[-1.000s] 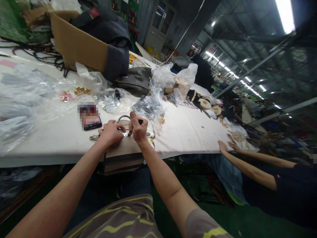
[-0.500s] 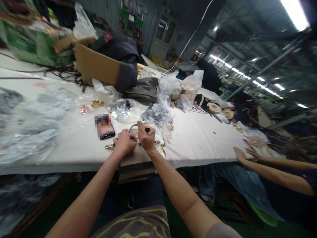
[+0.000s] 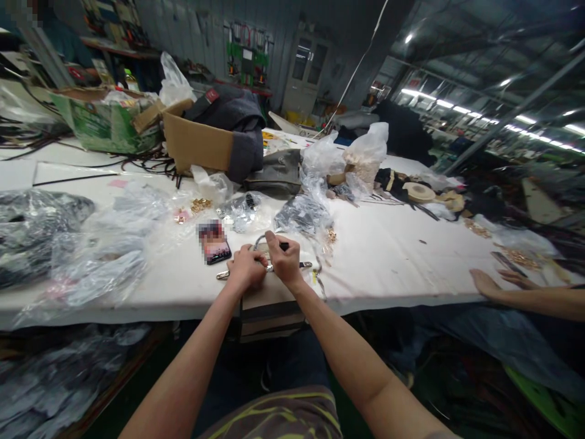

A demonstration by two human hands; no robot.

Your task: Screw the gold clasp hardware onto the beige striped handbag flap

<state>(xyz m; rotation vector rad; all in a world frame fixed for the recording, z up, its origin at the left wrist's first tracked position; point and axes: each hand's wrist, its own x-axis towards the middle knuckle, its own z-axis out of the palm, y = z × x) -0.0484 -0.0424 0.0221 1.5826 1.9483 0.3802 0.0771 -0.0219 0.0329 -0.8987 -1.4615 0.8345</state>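
My right hand [image 3: 286, 261] is wrapped in a fist round a black-handled tool [image 3: 284, 246]; the tool's working end is hidden. Close beside it, my left hand [image 3: 249, 267] presses with curled fingers on a brown and dark bag [image 3: 269, 297], which hangs over the table's front edge. Across the bag's top runs a shiny metal strip [image 3: 305, 264], its ends showing on both sides of my hands. A grey looped handle [image 3: 260, 239] arches up behind them. What lies right under my fingers cannot be made out.
A phone [image 3: 214, 242] lies left of my hands. Behind are plastic bags of parts [image 3: 304, 213], gold-coloured fittings [image 3: 201, 205] and a cardboard box [image 3: 196, 143] with dark cloth. At right, another person's hands [image 3: 487, 284] rest on the white table [image 3: 388, 262].
The view has turned left, so the table and its contents appear farther right. My two hands keep nearly the same grip and place on the bag.
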